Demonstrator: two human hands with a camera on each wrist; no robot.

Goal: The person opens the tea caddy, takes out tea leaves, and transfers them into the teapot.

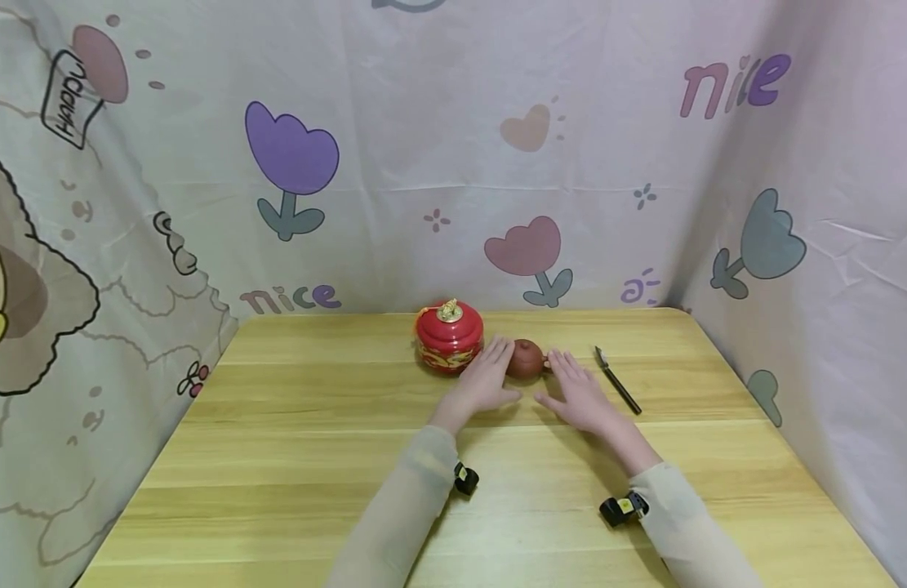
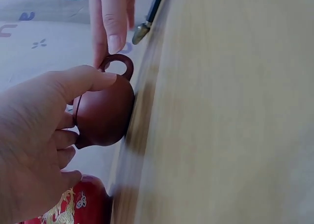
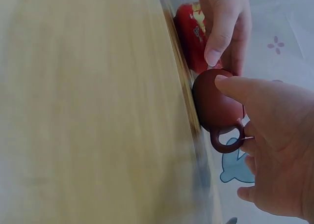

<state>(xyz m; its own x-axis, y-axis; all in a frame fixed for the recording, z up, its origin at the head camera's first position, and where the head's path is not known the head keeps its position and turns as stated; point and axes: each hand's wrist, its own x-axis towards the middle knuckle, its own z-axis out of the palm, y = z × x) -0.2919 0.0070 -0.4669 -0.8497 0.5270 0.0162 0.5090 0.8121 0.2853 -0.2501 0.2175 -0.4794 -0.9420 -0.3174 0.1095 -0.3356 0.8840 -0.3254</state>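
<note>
A small brown clay teapot (image 1: 525,360) stands on the wooden table between my two hands. My left hand (image 1: 485,384) is at its left side, fingers extended and thumb held apart. On the other side, by the ring handle (image 3: 226,140), is my right hand (image 1: 581,398), its fingers also fairly straight. In the left wrist view the left thumb (image 2: 95,79) overlaps the pot body. Whether either hand touches the teapot I cannot tell. Close behind the left hand sits a red lidded jar (image 1: 450,336) with gold decoration and a gold knob.
A slim black-handled tool (image 1: 619,384) with a pointed metal tip lies right of the right hand. Patterned cloth (image 1: 416,147) hangs behind the wooden table (image 1: 291,457) and along both sides.
</note>
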